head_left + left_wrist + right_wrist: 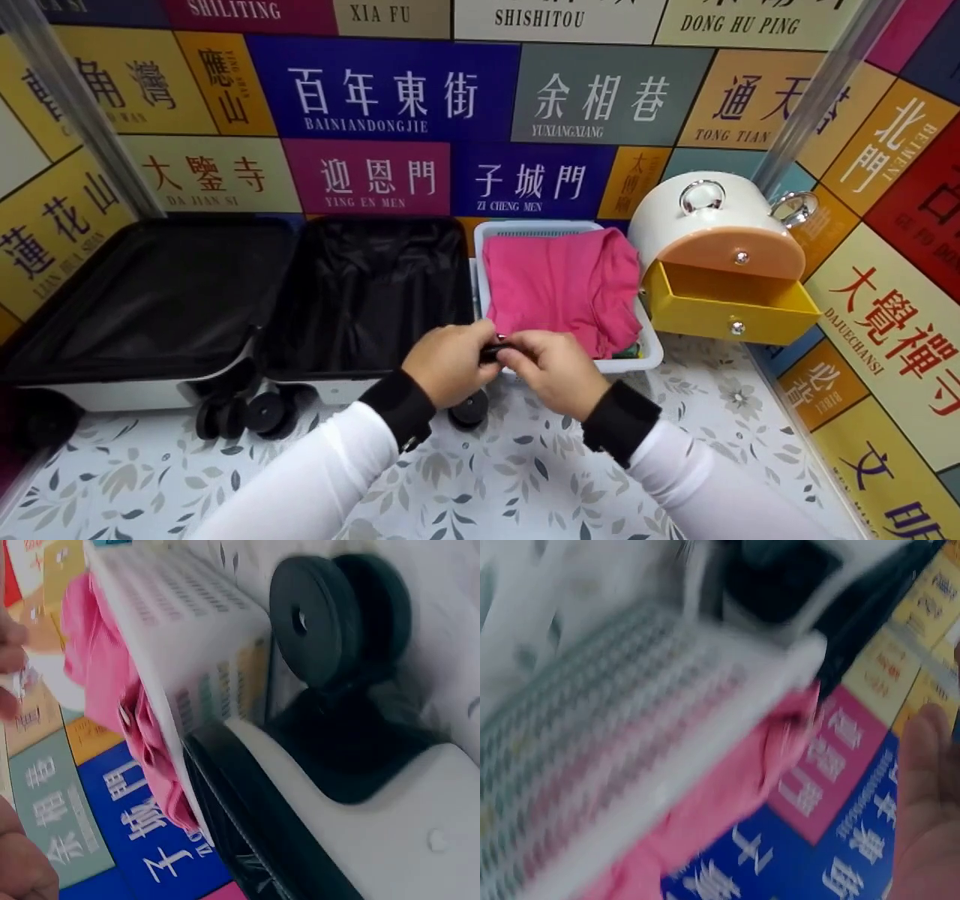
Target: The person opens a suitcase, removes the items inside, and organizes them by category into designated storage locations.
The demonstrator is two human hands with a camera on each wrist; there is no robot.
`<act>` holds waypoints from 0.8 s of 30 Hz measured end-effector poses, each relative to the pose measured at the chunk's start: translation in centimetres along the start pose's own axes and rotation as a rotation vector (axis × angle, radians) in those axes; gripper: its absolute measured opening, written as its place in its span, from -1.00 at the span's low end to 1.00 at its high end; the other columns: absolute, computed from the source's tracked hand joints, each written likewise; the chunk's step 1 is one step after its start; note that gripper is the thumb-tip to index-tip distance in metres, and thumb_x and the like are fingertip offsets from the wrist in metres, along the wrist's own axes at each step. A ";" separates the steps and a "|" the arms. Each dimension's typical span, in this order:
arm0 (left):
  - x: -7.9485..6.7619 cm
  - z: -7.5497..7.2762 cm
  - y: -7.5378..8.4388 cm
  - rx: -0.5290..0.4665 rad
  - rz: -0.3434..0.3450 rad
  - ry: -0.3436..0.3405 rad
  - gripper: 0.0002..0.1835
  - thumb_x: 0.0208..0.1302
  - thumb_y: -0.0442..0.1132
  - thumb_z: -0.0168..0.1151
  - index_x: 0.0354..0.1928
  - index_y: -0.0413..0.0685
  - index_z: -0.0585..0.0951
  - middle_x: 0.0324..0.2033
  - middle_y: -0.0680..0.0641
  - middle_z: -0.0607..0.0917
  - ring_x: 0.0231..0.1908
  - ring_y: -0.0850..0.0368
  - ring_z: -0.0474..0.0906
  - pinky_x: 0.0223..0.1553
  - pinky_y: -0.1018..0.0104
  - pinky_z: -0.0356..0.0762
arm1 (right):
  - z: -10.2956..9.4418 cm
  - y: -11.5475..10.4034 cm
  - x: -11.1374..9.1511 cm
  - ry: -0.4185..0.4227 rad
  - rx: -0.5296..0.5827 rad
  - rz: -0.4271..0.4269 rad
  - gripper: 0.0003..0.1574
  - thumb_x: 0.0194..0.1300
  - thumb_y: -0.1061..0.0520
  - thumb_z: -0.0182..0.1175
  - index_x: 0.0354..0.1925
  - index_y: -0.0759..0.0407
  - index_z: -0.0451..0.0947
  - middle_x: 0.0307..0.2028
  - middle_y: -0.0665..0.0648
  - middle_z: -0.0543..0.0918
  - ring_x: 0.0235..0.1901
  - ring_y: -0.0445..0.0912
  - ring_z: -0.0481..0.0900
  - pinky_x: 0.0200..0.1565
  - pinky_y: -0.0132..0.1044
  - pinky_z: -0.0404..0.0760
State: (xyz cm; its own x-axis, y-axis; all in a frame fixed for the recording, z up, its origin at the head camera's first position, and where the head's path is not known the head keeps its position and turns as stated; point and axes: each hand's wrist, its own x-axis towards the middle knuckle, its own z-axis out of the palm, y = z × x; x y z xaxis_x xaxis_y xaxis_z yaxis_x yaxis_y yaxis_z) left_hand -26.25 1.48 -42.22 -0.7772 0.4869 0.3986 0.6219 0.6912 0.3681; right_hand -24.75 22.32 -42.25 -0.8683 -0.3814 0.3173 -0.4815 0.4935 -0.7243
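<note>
In the head view my left hand (448, 365) and right hand (559, 371) meet in front of the white basket (626, 366). Between them is a small dark object (491, 352), pinched by the fingers of both hands; its kind is mostly hidden. Folded pink cloth (555, 281) lies in the basket just beyond my hands. Some fingers of my left hand (26, 862) show at the edge of the left wrist view, near a small shiny bit (26, 681). Part of my right hand (930, 810) appears in the blurred right wrist view.
An open suitcase with black lining (375, 292) lies left of the basket, its wheels (270, 411) facing me. To the right stands a rounded white box (694, 217) with its yellow drawer (697, 319) pulled out. Walls with printed panels enclose the patterned tabletop (480, 487).
</note>
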 end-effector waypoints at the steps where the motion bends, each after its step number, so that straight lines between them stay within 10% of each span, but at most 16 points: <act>1: 0.0 0.2 0.1 0.012 0.003 0.002 -0.78 0.27 -0.09 0.46 -0.30 0.00 0.60 -0.47 -0.01 0.76 -0.48 -0.03 0.68 -0.41 0.02 0.60 | 0.4 0.0 0.2 -0.009 0.015 0.025 -0.75 0.49 0.13 0.30 0.01 0.24 0.78 -0.18 0.12 0.84 -0.26 -0.20 0.70 -0.17 -0.38 0.72; 14: -0.4 0.9 -1.3 -0.026 -0.058 -0.023 -0.49 0.32 -0.04 0.45 0.18 -0.08 0.51 -0.24 -0.05 0.78 -0.25 -0.04 0.74 -0.16 0.02 0.72 | 0.4 0.6 0.7 0.046 0.227 0.151 -0.85 0.38 0.31 0.35 -0.11 0.38 0.71 -0.20 0.28 0.82 -0.24 -0.10 0.76 -0.16 -0.43 0.73; 19: -0.5 0.0 -3.3 0.061 -0.149 -0.026 -0.13 0.28 0.24 0.42 0.50 -0.05 0.42 0.36 -0.13 0.61 0.37 -0.16 0.52 0.43 -0.12 0.45 | -2.7 1.7 0.8 0.210 0.174 0.259 -0.86 0.38 0.28 0.36 -0.11 0.33 0.69 -0.16 0.27 0.82 -0.20 0.03 0.77 -0.15 -0.41 0.74; 24: -1.2 -1.2 -6.1 0.157 -0.249 -0.058 0.04 0.25 0.39 0.33 0.61 -0.04 0.29 0.61 -0.23 0.26 0.62 -0.37 0.05 0.58 -0.29 0.10 | -7.7 4.1 0.4 0.343 -0.031 0.291 -0.79 0.43 0.16 0.36 -0.06 0.28 0.68 -0.13 0.28 0.81 -0.31 -0.11 0.67 -0.32 -0.46 0.63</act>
State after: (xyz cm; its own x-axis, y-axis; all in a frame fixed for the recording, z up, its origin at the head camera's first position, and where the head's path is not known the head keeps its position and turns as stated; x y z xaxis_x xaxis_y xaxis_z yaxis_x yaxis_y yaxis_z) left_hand -28.99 -3.92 -43.93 -0.9111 0.3184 0.2618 0.3921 0.8653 0.3123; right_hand -27.96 30.25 -40.37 -0.9551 0.0553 0.2910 -0.2099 0.5669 -0.7966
